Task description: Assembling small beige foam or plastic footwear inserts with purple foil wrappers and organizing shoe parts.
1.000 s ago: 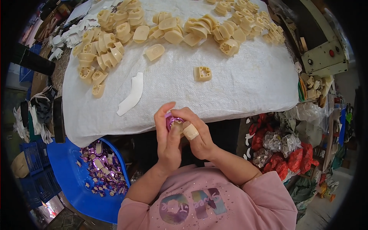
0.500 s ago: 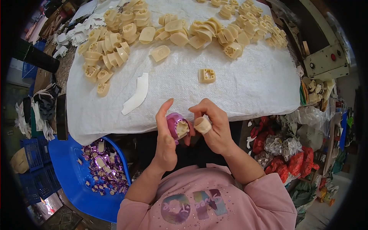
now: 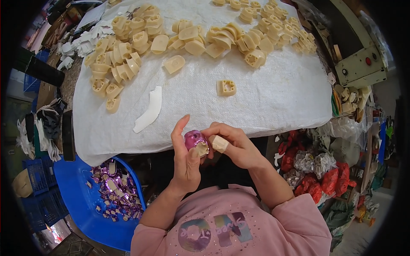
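A shiny purple, rounded hollow piece (image 3: 194,137) with a ragged cream opening is held at the near edge of the table. My left hand (image 3: 186,164) grips it between thumb and fingers, with the index finger raised. From the right, my right hand (image 3: 241,147) is closed, its curled fingertips against the piece's side. A cream cover or wrapping (image 3: 218,144) sits over the right thumb. Beyond the hands, a single beige molded block (image 3: 226,88) with holes lies on the white woven sheet (image 3: 192,102), and a curved white strip (image 3: 149,110) lies to its left.
Many beige molded pieces (image 3: 194,40) are heaped along the far side of the sheet. A blue tub (image 3: 77,200) at lower left holds purple and cream fragments (image 3: 115,187). Red and clear plastic bags (image 3: 314,183) lie at right, below a metal control box (image 3: 361,70).
The purple piece has turned so its cream opening faces more toward me. My right hand has come closer, its fingers now against the piece. The view has shifted slightly.
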### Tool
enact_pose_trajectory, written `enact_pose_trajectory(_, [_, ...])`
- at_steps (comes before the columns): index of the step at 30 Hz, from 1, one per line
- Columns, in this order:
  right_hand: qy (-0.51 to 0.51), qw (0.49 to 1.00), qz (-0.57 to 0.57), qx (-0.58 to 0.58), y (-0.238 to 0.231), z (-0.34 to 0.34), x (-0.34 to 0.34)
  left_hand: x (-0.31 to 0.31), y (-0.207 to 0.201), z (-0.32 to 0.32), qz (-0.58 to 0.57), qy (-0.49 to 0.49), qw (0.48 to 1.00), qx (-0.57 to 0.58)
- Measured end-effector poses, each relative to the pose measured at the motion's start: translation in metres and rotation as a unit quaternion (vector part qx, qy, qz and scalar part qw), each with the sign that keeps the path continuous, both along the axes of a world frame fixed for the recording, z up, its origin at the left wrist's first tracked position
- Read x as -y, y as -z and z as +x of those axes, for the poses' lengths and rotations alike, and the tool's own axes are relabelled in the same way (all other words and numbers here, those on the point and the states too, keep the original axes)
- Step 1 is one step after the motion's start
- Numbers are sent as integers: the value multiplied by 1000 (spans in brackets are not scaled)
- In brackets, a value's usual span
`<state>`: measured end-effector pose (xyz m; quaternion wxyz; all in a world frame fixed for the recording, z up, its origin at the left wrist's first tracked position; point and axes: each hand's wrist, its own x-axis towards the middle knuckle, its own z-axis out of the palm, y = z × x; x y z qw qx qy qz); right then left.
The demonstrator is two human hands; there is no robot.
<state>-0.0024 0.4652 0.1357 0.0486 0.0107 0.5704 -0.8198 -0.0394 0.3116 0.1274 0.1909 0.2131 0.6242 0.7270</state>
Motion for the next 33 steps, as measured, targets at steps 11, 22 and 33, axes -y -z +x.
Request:
enact_pose_trajectory(11, [7, 944, 325, -59, -8, 0, 2, 10, 9, -6, -152, -54, 916, -366])
enact_pose_trajectory(22, [-42, 997, -47, 33, 6, -13, -18, 16, -22, -12, -170, -9, 953, -250])
enact_pose_trajectory(33, [-5, 999, 4, -47, 6, -3, -15, 3, -15, -9, -160, -40, 948, -272])
